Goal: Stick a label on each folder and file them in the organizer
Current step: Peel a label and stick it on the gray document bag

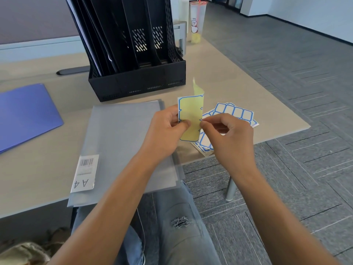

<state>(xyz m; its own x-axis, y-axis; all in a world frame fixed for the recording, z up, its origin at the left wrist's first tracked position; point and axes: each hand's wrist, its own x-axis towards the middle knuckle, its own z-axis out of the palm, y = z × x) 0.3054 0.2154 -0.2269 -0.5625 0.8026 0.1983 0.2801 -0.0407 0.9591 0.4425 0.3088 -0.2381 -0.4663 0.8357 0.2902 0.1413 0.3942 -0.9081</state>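
Note:
I hold a yellow label sheet [191, 113] with blue outlines upright above the desk edge. My left hand [168, 127] pinches its left edge, and my right hand [225, 132] pinches at its right edge with thumb and forefinger. More label sheets [236, 111] with blue-bordered white labels lie on the desk under my right hand. A stack of translucent grey folders [122, 138], with an A4 barcode sticker [84, 175], lies in front of me. Behind it stands the black organizer [137, 79], dark folders in its left slots.
A blue folder [24, 113] lies at the left on the beige desk [238, 83]. A plastic cup with a straw [196, 22] stands behind the organizer. The desk's right edge drops to grey carpet. My knees are under the near edge.

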